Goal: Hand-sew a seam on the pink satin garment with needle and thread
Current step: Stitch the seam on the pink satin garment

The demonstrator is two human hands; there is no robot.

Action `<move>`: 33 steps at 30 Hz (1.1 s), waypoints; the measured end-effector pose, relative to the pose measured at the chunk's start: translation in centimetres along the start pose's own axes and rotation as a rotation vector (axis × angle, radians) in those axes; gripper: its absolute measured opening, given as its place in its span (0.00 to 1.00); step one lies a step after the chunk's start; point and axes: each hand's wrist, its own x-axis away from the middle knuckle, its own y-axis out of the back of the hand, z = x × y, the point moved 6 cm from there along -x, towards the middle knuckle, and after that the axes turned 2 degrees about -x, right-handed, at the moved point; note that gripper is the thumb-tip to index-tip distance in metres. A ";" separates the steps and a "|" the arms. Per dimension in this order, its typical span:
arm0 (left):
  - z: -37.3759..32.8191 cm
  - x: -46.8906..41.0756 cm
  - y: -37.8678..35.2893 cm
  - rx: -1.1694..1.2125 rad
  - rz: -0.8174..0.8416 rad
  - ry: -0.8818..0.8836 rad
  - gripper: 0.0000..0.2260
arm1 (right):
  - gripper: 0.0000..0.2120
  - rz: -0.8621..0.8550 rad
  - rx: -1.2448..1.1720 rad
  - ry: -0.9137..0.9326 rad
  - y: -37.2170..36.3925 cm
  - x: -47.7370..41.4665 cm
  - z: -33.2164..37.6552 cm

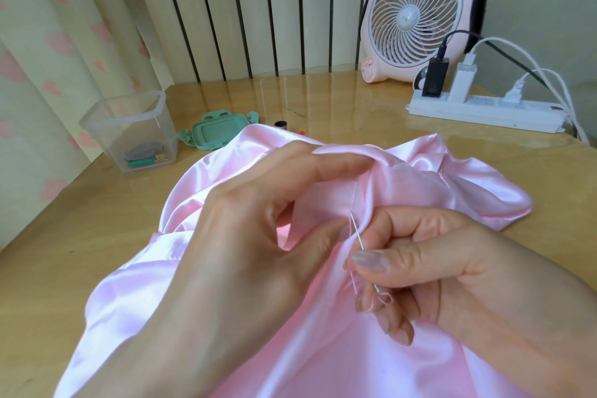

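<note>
Head view: the right hand (436,271) pinches the needle (358,234) between thumb and forefinger, its tip at a raised fold of the pink satin garment (468,184), which lies heaped on the bench (58,236) and is pinched up by the left hand (255,226). That hand's thumb sits just beside the point, so a hard push could prick it, and slick satin may slip and skew the stitch. The pink thread (385,299) loops loosely near the eye and could knot.
</note>
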 end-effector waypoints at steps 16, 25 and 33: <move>-0.5 0.3 -0.5 -0.063 -0.018 -0.031 0.15 | 0.09 -0.088 0.020 0.091 0.3 0.1 0.4; 2.0 1.0 -1.1 0.498 -0.179 0.438 0.11 | 0.03 -0.189 0.199 0.241 0.2 -0.1 -0.3; 2.9 1.3 -1.9 0.769 -0.162 0.685 0.14 | 0.04 -0.248 0.285 0.363 0.2 0.1 -0.1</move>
